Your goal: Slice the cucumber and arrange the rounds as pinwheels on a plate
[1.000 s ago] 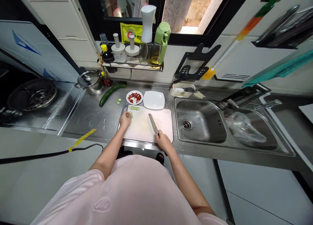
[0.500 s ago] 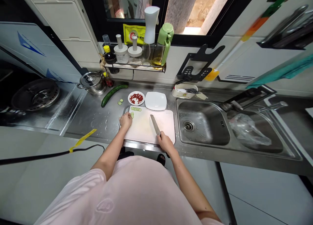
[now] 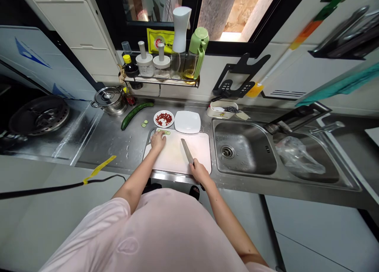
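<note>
A white cutting board (image 3: 174,157) lies on the steel counter. Near its upper left corner is a row of cucumber slices (image 3: 167,132), partly covered by my left hand (image 3: 158,140). The fingers of that hand reach onto the slices; whether they grip any is hidden. My right hand (image 3: 199,171) is wrapped round the handle of a knife (image 3: 186,150), its blade pointing up and left over the board. Behind the board are a round plate with chopped red pieces (image 3: 164,119) and a white square plate (image 3: 187,122). A whole cucumber (image 3: 136,115) and loose slices (image 3: 144,124) lie to the left.
A lidded steel pot (image 3: 109,101) stands at the back left, beside a small red bottle (image 3: 129,98). To the right are a double sink (image 3: 245,145) with a plastic bag (image 3: 299,155) and a faucet (image 3: 299,118). Above hangs a condiment shelf (image 3: 162,81).
My left hand has moved right and slightly up, from the board's left edge onto the cucumber slices. My right hand still holds the knife in nearly the same place.
</note>
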The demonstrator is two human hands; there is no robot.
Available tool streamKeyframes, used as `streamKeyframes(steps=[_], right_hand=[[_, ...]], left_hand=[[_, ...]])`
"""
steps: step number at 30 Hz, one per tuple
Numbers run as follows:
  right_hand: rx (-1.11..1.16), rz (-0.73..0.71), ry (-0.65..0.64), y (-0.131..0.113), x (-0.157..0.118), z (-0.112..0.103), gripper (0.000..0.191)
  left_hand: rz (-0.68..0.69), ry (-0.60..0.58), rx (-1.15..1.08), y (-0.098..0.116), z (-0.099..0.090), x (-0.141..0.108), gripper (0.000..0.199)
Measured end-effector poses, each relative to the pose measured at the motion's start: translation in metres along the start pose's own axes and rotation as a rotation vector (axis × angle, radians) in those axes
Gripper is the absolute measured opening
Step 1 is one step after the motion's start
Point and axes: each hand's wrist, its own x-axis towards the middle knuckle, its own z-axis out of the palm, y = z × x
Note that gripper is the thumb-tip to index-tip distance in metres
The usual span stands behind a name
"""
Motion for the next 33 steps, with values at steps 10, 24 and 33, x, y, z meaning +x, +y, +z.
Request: streamKeyframes(steps=[10,24,33], right_hand=[[0.031,0.000,0.003,0.000,-0.001,0.000,0.024],[0.024,-0.003,0.010,0.003,0.002,0.003,0.025],[0.013,-0.003,0.002,0.002,0.001,0.001,0.026]], left_hand=[[0.113,-0.134,0.161,0.011,0.010,0.029,0.031],[0.011,-0.109,-0.075,0.011,0.012,0.034,0.019],[-0.130,-0.220,-0.359,0.008,0.026,0.004,0.020]])
